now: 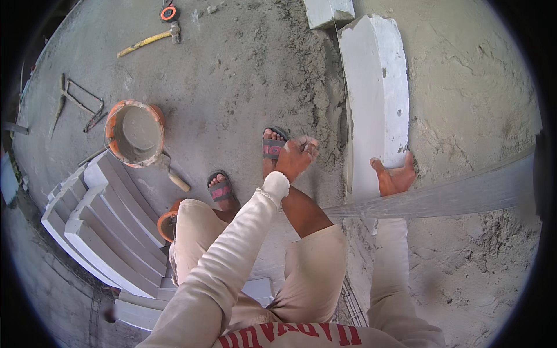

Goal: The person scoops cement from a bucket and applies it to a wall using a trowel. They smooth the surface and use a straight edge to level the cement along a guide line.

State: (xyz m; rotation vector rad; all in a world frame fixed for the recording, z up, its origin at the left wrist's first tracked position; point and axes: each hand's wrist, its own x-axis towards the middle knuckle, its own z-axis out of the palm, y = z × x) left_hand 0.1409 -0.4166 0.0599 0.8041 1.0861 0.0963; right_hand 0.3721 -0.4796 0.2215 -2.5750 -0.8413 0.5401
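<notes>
My left hand (297,156) is curled closed above my sandalled foot, beside a ridge of rough mortar (325,81); its fingertips look smeared with grey, and I cannot make out what they hold. A long white block (374,87) lies along that ridge, a thin string by its left edge. My right hand (393,177) grips the block's near end, thumb on top at left and fingers round the right side. A long grey straight-edged strip (464,185) crosses over my right forearm, hiding part of it. Another white block (328,11) sits at the far end.
Stacked white blocks (104,232) stand at my left. An orange bucket of grey mix (136,133) has a trowel (178,180) beside it, and a second orange bucket (167,226) is by my knee. A hammer (145,43), tape measure (169,13) and saw (87,104) lie farther off.
</notes>
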